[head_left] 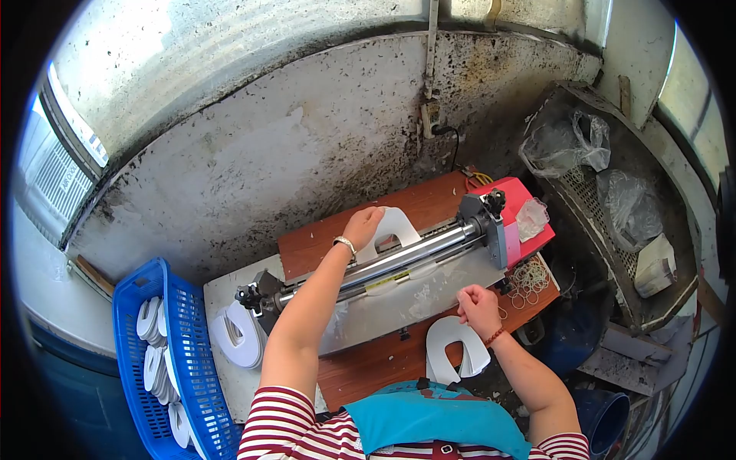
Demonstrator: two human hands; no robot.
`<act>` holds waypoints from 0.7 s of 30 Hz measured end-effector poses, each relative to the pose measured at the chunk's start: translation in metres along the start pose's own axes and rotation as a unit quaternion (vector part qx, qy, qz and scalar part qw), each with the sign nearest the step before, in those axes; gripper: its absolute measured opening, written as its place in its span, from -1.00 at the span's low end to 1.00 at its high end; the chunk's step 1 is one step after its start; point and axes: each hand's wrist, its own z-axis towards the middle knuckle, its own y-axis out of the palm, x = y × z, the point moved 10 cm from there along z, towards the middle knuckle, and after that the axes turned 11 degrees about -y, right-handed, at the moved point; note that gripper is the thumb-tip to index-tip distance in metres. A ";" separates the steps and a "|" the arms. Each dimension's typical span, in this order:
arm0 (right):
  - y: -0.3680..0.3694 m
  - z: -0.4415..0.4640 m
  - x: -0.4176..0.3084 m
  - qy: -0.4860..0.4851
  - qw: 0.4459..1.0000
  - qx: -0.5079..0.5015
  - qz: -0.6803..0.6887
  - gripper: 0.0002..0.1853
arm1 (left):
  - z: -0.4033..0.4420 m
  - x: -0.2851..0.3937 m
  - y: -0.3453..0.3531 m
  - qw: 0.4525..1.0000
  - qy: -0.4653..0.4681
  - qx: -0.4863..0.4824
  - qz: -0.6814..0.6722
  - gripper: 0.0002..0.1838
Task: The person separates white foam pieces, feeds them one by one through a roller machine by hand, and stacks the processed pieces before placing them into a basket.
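A long machine with a shiny metal roller (414, 251) stands on the table before me. My left hand (364, 225) reaches over it, fingers closed at the edge of a white U-shaped sheet (400, 221) on the roller's far side. In front of the machine, my right hand (479, 309) is curled with its fingers together; whatever is in them, if anything, is hidden. Just below that hand, white U-shaped pieces (441, 337) lie at the table's near edge. Another stack of white U-shaped pieces (239, 337) sits left of the machine.
On the left stands a blue basket (201, 368) with several bundles of white pieces. Rubber bands (529, 282) lie at the table's right end, near a red box (517, 218). Farther right is a metal trough (613, 268) with plastic bags. A stained wall (253, 169) rises behind the table.
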 end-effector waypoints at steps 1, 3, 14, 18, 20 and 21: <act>-0.010 -0.012 0.013 -0.051 0.994 -0.008 -0.101 -0.76 | -0.004 0.008 -0.004 1.000 -0.003 0.000 0.000 -0.63; -0.018 -0.040 0.052 -0.099 0.974 -0.019 -0.202 -0.73 | -0.013 0.027 -0.016 0.996 0.005 0.050 0.070 -0.66; -0.029 -0.075 0.137 0.120 0.834 -0.107 -0.528 -0.25 | -0.034 0.048 -0.045 0.986 0.088 0.120 0.070 -0.69; -0.029 -0.085 0.128 0.127 0.854 -0.073 -0.499 -0.24 | -0.039 0.044 -0.055 0.988 0.083 0.129 0.020 -0.68; -0.037 -0.093 0.136 0.102 0.874 0.020 -0.475 -0.27 | -0.044 0.046 -0.057 0.987 0.085 0.136 0.014 -0.68; -0.037 -0.094 0.142 0.103 0.874 0.020 -0.474 -0.27 | -0.046 0.047 -0.056 0.988 0.076 0.132 0.020 -0.68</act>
